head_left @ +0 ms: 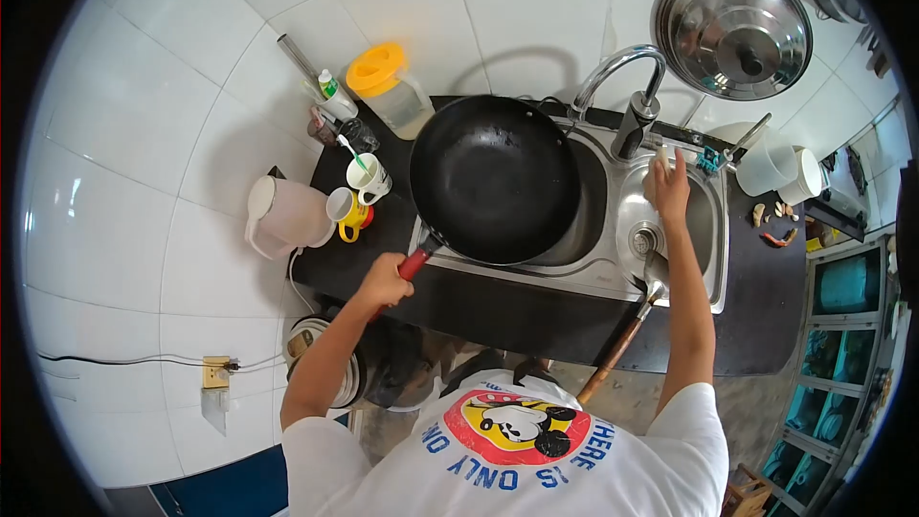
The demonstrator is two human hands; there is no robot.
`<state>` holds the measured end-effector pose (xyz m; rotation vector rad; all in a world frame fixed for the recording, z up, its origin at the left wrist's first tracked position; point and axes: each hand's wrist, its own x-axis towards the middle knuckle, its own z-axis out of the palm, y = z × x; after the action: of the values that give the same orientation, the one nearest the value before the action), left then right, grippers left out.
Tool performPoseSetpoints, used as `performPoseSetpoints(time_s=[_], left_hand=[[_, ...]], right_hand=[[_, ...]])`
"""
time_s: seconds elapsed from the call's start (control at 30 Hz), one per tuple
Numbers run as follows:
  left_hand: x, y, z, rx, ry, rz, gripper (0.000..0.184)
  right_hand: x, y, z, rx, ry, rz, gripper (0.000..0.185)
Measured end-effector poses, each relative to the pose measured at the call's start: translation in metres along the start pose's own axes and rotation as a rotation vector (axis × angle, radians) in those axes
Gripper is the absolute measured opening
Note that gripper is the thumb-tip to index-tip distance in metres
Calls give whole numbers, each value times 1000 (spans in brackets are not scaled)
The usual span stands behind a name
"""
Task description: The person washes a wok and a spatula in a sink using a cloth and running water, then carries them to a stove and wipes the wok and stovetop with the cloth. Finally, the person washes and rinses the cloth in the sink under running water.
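My left hand (388, 283) is wrapped round the red handle of a large black wok (493, 177). The wok lies over the left basin of the steel double sink (584, 275), its inside facing up. Above the right basin, my right hand (666, 187) is raised near the base of the faucet (637, 120). Its index finger points up and the other fingers are curled; whether it holds something small is too unclear to tell. A spatula (627, 330) with a wooden handle rests over the sink's front edge, its metal head in the right basin below my right hand.
Left of the wok stand a yellow-lidded jug (397, 91), a white mug (369, 179), a yellow cup (348, 213) and a pink kettle (287, 215). A steel lid (733, 29) hangs on the wall. White containers (769, 166) and food scraps (777, 225) lie right of the sink.
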<state>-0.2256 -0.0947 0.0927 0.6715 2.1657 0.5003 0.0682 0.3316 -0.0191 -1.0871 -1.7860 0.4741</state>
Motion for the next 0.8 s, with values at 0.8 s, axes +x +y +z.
performPoseSetpoints(time_s=[0.8], left_hand=[[38,-25,96,-328,-221,12,23]], right_hand=[[-13,10,-4,-525,-365,-167,50]])
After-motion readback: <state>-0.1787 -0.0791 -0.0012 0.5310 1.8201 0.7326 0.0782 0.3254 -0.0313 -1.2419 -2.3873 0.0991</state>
